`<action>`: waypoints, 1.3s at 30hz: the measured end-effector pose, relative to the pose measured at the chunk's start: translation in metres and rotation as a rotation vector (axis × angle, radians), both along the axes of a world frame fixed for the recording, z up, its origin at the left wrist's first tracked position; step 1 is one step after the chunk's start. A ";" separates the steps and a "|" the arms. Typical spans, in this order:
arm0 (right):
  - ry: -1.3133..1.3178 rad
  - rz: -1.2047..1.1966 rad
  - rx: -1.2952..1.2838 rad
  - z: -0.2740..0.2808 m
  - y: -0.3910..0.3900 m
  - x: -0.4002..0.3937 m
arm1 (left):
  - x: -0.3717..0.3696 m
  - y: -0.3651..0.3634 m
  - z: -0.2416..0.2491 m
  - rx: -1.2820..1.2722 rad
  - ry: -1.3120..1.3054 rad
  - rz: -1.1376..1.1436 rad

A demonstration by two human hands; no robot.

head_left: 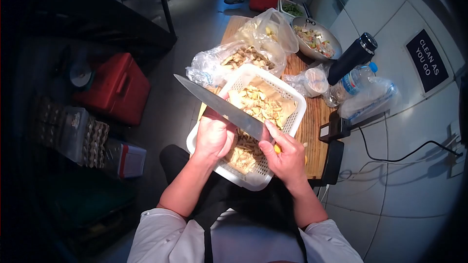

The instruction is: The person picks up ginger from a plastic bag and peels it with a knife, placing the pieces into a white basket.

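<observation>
My right hand (285, 156) grips a large kitchen knife (219, 107) by its yellow handle, with the thumb and a finger close to the heel of the blade. The blade slants up to the left, over a white perforated plastic basket (298, 98). Beneath it my left hand (214, 134) is curled with the palm side up; the blade covers most of its fingers, and whatever they hold is hidden. Pale, thin cut pieces (263, 103), possibly ginger, lie on a brownish liner in the basket. More of them show below the blade, between my hands.
Beyond the basket, clear plastic bags hold brownish pieces (248, 58). A pan of chopped food (314, 39), a dark flask (353, 58) and a water bottle (353, 80) stand on the wooden table (317, 126). Red cool boxes (119, 90) and egg trays (95, 141) are at left.
</observation>
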State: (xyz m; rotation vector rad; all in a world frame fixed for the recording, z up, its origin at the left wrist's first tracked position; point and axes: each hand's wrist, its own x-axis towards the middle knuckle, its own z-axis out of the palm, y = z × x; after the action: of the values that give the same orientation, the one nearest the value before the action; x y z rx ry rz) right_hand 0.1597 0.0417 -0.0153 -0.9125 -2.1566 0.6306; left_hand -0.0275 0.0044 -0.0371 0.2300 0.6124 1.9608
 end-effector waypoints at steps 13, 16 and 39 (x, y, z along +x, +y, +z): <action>0.011 -0.023 0.018 0.000 0.001 -0.003 | -0.001 -0.005 -0.001 0.065 0.115 -0.092; 0.027 -0.007 -0.004 0.000 0.002 -0.005 | 0.003 -0.010 0.008 0.022 0.122 -0.109; 0.049 0.017 -0.080 -0.003 0.003 0.005 | 0.000 -0.001 0.017 -0.040 0.131 -0.027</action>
State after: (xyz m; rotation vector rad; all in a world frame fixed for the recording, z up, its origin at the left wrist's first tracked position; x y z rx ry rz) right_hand 0.1649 0.0444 -0.0180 -0.9117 -2.1111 0.7445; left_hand -0.0273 0.0035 -0.0196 0.3423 0.7295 1.9163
